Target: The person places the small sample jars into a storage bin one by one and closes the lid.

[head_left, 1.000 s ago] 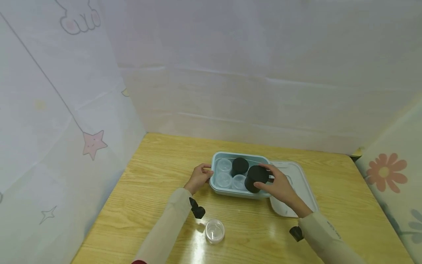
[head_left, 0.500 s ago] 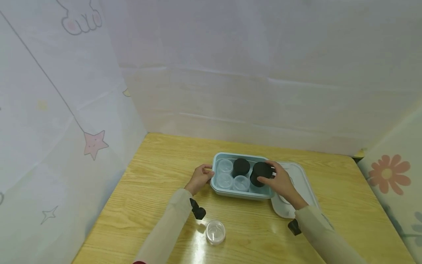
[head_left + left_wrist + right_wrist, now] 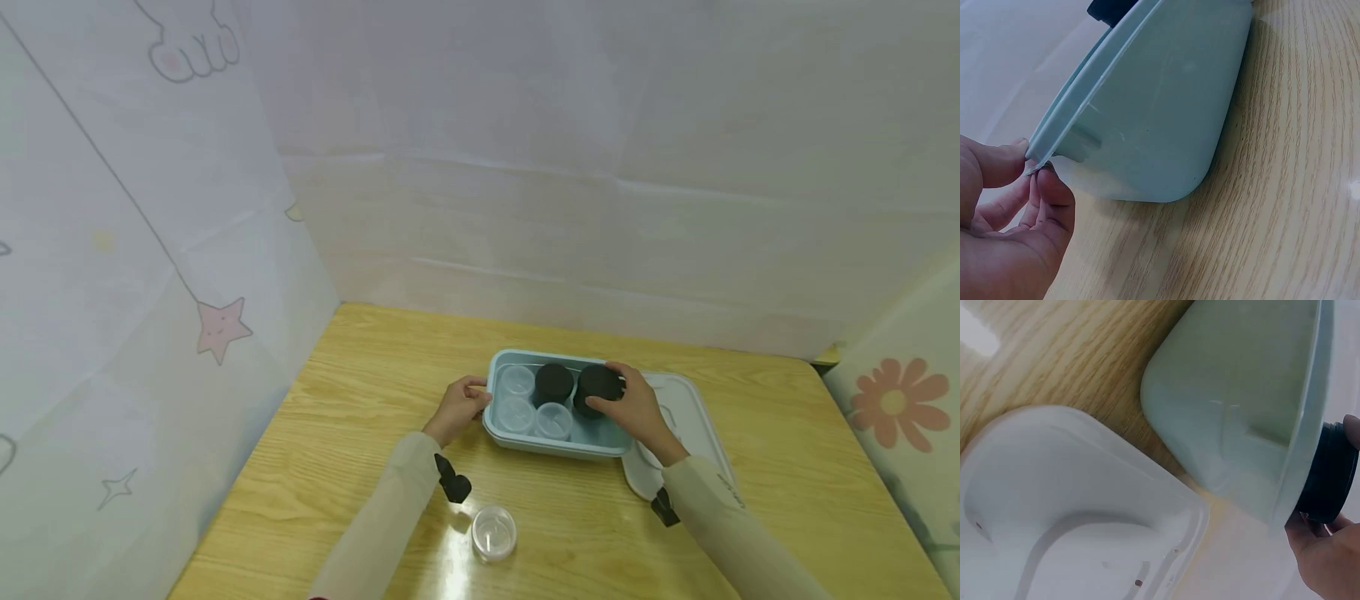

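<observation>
From the head camera, your right hand [image 3: 636, 408] has its grip curled around a black jar [image 3: 597, 387] that sits at the right end of the pale blue box [image 3: 555, 443] on the bench [image 3: 360, 433], just beside a second black jar [image 3: 553, 382] and three clear cups [image 3: 516, 380]. Your left hand [image 3: 457, 408] pinches the box's left rim. A white lid [image 3: 693, 417] lies against the box's right side, and a clear cup [image 3: 493, 533] stands apart near your left sleeve. At your left wrist, thumb and fingers [image 3: 1054, 194] nip the rim of the blue box [image 3: 1166, 112]. At your right wrist, your fingers [image 3: 1319, 556] hold the black jar [image 3: 1329, 475] above the box's edge, with the white lid [image 3: 1072, 506] below.
</observation>
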Demonstrator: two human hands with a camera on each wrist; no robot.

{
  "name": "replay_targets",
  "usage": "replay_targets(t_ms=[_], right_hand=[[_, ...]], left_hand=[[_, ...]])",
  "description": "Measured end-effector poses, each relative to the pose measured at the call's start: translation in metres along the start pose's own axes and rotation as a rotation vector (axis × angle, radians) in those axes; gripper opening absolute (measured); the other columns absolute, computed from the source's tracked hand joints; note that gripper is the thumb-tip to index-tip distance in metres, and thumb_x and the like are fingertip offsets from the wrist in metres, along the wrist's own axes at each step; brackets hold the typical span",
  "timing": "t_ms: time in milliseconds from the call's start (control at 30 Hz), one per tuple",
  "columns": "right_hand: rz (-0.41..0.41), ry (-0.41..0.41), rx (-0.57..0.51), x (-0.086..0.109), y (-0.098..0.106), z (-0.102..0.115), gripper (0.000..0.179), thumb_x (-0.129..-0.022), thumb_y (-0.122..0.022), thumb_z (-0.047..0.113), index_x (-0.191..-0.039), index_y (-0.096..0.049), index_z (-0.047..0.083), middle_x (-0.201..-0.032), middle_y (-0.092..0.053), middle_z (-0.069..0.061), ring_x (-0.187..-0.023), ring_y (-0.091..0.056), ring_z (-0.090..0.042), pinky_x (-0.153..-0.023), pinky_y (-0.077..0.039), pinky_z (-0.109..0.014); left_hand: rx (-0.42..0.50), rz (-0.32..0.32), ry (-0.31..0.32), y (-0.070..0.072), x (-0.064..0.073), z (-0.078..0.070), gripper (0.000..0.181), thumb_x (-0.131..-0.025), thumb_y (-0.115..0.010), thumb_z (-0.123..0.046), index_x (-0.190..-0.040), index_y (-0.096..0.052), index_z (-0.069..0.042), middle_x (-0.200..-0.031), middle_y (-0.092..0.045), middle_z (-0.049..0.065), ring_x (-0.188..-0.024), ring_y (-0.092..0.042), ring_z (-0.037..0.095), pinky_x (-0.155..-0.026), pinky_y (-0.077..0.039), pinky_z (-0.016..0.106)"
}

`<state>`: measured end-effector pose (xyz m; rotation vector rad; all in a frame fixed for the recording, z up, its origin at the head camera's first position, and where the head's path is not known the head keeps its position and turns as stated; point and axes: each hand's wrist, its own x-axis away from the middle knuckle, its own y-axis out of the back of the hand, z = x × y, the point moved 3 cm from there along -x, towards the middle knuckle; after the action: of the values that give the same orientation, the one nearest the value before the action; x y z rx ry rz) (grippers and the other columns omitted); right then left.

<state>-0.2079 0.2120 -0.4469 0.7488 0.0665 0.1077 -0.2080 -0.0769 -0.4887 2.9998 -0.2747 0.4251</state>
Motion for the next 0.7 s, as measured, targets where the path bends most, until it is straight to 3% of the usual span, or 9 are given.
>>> replay_targets(t_ms=[267, 700], right_hand=[[-0.024, 0.021, 0.043, -0.007, -0.008, -0.005, 0.073, -0.081, -0.075, 0.018, -0.138, -0.039, -0.008, -0.138, -0.039, -0.033, -0.124, -0.041, -0.048, -0.102, -0.036, -0.059], [-0.092, 0.053, 0.131, -0.012, -0.015, -0.002, 0.07, -0.078, -0.075, 0.016, -0.133, -0.043, -0.012, -0.128, -0.044, -0.034, -0.114, -0.049, -0.049, -0.096, -0.042, -0.058]], left_hand=[[0.001, -0.002, 0.001, 0.002, -0.003, 0.003, 0.036, -0.094, -0.056, -0.004, -0.129, -0.05, 0.002, -0.093, -0.055, 0.008, -0.071, -0.058, 0.011, -0.069, -0.055, 0.026], [-0.003, -0.007, 0.017, 0.002, -0.003, 0.001, 0.036, -0.093, -0.058, -0.004, -0.128, -0.05, 0.002, -0.093, -0.052, 0.007, -0.073, -0.056, 0.012, -0.069, -0.054, 0.025]])
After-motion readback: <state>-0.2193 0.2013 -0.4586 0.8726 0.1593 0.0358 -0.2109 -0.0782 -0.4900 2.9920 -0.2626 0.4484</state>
